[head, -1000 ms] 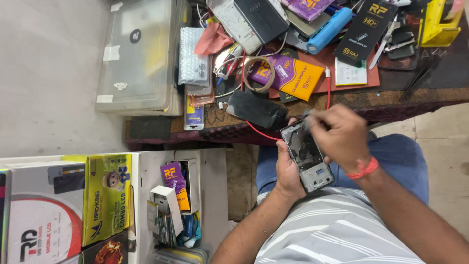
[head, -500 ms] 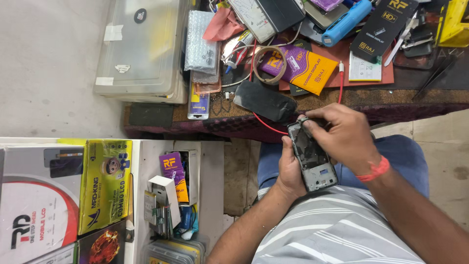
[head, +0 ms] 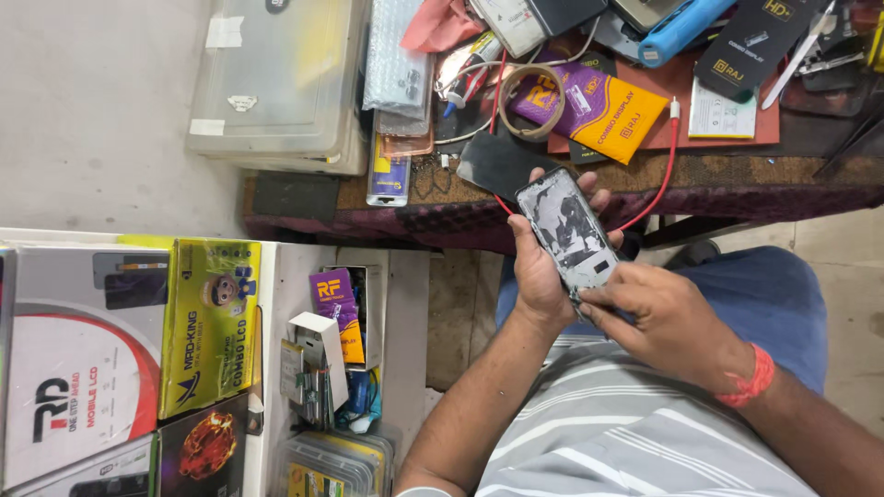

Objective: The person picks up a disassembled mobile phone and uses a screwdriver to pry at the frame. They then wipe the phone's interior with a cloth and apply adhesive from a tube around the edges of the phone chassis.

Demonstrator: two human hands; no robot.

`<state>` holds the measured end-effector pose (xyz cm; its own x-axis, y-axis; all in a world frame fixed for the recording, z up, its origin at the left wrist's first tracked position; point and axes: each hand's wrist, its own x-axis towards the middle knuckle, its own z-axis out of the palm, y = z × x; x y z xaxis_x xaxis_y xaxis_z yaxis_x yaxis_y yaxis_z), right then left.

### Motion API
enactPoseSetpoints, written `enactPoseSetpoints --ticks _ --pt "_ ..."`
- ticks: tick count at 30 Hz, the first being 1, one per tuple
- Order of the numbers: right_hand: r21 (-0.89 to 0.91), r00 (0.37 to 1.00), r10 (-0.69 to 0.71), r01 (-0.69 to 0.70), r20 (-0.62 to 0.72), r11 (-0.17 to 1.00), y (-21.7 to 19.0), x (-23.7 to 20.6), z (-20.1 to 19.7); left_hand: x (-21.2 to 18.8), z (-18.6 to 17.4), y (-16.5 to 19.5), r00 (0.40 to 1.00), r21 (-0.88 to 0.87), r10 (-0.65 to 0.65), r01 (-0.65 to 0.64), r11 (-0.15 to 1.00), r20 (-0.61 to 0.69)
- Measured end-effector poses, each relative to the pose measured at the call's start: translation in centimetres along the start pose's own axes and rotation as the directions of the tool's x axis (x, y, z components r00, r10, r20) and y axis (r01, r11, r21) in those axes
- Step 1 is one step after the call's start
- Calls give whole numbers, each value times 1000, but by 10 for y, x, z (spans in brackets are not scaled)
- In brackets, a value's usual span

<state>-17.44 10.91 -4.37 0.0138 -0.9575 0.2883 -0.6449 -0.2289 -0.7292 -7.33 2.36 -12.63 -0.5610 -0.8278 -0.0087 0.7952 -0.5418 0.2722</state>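
We grip the opened phone [head: 568, 230] in our left hand [head: 537, 276]; right hand [head: 658, 317] pinches at its near edge, prob. mid-disassembly. Next needs careful prying, steady hold.

A grey concrete floor [head: 101, 120] fills the upper left, plain and evenly lit by soft daylight with no hard shadows. Along the top runs a low worktop [head: 755, 175] covered in worn dark brown matting, its front edge draped with a dark patterned cloth [head: 405, 221]. A clear plastic storage box [head: 276, 83] with a lid stands at the worktop's left end. At lower left a white shelf unit [head: 405, 322] holds upright cartons, among them a yellow-green box [head: 210, 322] and a white and red box [head: 78, 368]. Paler stone floor tiles [head: 843, 248] show at the right edge.
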Motion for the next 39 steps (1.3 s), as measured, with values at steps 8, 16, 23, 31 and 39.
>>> enactPoseSetpoints --ticks 8,16,23,31,39 --pt "-80 987 33 -46 -157 996 14 -23 -8 5 16 8 999 51 -41 43 998 -34" --pt "-340 917 -158 26 -366 940 31 35 -25 -13 7 -11 981 55 -191 193 980 -43" --pt "-329 981 -106 47 -162 943 8 15 -12 0 11 9 998 111 -59 61 992 -25" --pt "-286 972 -207 169 -108 943 18 20 -3 -7 5 -3 990 32 -134 133 991 40" --pt "-340 971 -220 178 -89 924 -7 21 -9 -13 7 -7 982 -54 -187 187 981 18"
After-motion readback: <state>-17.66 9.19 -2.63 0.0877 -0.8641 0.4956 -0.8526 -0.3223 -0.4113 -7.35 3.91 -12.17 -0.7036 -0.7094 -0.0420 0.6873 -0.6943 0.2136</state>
